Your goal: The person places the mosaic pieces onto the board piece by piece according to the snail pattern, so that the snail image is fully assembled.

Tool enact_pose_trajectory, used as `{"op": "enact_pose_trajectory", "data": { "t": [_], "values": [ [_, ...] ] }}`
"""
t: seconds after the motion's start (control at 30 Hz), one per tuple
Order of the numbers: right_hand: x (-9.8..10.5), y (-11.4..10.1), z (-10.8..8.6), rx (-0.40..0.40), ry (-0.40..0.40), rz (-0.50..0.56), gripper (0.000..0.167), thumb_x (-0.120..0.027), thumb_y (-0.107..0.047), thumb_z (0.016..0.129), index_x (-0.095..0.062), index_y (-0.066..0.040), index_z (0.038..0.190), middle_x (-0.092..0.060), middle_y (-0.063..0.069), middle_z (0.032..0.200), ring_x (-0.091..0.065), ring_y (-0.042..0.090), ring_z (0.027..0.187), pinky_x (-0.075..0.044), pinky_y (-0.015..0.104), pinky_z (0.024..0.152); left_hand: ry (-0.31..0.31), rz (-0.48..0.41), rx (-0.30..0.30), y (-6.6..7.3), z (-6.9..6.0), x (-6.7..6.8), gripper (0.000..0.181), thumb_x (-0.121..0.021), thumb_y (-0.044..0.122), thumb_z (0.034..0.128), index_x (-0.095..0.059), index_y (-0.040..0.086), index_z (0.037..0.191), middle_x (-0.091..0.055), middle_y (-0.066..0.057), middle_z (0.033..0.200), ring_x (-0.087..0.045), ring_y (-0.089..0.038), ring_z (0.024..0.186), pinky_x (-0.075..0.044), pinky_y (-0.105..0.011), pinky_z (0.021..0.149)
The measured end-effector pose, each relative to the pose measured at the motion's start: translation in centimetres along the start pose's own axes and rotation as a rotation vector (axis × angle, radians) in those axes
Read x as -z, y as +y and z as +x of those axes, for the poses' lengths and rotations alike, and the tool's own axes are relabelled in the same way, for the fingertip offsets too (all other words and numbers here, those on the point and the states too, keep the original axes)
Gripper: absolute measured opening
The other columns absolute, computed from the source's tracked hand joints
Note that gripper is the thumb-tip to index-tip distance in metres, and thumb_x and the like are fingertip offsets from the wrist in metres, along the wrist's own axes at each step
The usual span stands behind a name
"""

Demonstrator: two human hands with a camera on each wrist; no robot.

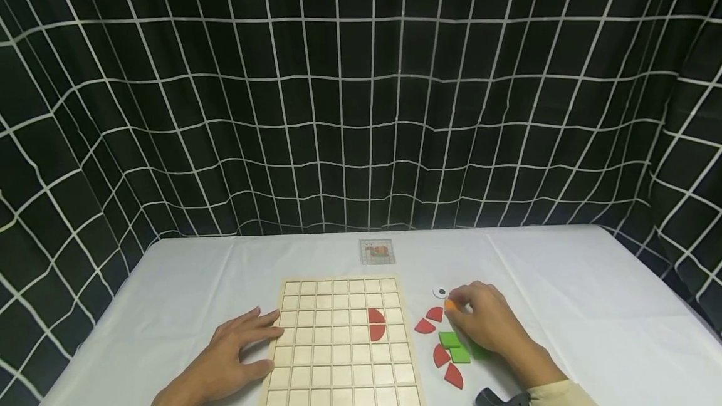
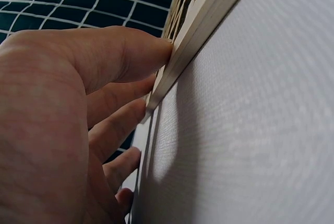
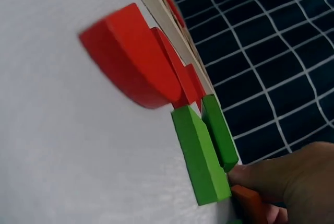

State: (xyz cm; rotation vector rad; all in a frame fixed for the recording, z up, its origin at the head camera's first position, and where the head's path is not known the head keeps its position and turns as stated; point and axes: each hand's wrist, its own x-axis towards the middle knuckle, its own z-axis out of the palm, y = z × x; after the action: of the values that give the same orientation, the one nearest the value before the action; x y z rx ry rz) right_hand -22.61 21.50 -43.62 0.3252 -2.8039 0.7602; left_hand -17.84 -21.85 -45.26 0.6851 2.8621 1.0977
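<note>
A pale wooden grid board [image 1: 324, 335] lies flat on the table, with two red quarter-circle pieces [image 1: 376, 332] in cells near its right side. My left hand [image 1: 234, 346] rests against the board's left edge; its thumb and fingertips touch the wooden rim [image 2: 182, 41]. To the right of the board, my right hand [image 1: 487, 318] pinches an orange piece [image 3: 249, 203] between thumb and fingers, much of it hidden. Near that hand lie several loose red quarter-circle pieces [image 1: 425, 326] and green square blocks [image 1: 460, 354], one partly hidden beneath the hand.
A white disc with a black dot [image 1: 440, 292] lies just beyond the right fingertips. Behind the board is a clear square card [image 1: 378, 252] with a small coloured picture. White cloth [image 1: 564, 293] covers the table, and a black curtain with white grid lines [image 1: 361, 99] hangs behind.
</note>
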Motion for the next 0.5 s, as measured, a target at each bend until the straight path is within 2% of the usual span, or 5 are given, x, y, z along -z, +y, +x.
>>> {"op": "enact_pose_trajectory", "data": {
  "t": [0.13, 0.37, 0.5],
  "values": [
    [-0.09, 0.37, -0.14, 0.023, 0.031, 0.005, 0.024, -0.073, -0.009, 0.079, -0.073, 0.000, 0.101, -0.068, 0.006, 0.094, -0.059, 0.027, 0.092, -0.046, 0.049, 0.083, -0.005, 0.009, 0.001, 0.09, -0.18, 0.02, 0.041, -0.073, 0.026, 0.0816, -0.067, 0.020, 0.122, -0.047, 0.003, 0.144, -0.029, -0.035, 0.138, -0.016, -0.059, 0.108],
    [0.38, -0.07, -0.26, -0.036, -0.025, 0.007, 0.024, -0.074, -0.013, 0.077, -0.073, -0.001, 0.097, -0.067, 0.009, 0.094, -0.057, 0.033, 0.096, -0.045, 0.051, 0.087, 0.023, 0.023, -0.051, -0.07, -0.21, 0.13, 0.041, -0.073, 0.024, 0.0814, -0.068, 0.018, 0.121, -0.049, 0.000, 0.143, -0.031, -0.036, 0.137, -0.016, -0.057, 0.107],
    [0.17, 0.01, -0.55, -0.003, -0.026, -0.002, 0.018, -0.072, -0.008, 0.077, -0.071, -0.001, 0.093, -0.065, 0.007, 0.090, -0.057, 0.029, 0.090, -0.046, 0.049, 0.083, 0.000, 0.010, -0.023, -0.02, -0.22, -0.02, 0.040, -0.073, 0.025, 0.0815, -0.068, 0.018, 0.121, -0.049, 0.001, 0.143, -0.030, -0.036, 0.137, -0.015, -0.058, 0.107]
  ]
}}
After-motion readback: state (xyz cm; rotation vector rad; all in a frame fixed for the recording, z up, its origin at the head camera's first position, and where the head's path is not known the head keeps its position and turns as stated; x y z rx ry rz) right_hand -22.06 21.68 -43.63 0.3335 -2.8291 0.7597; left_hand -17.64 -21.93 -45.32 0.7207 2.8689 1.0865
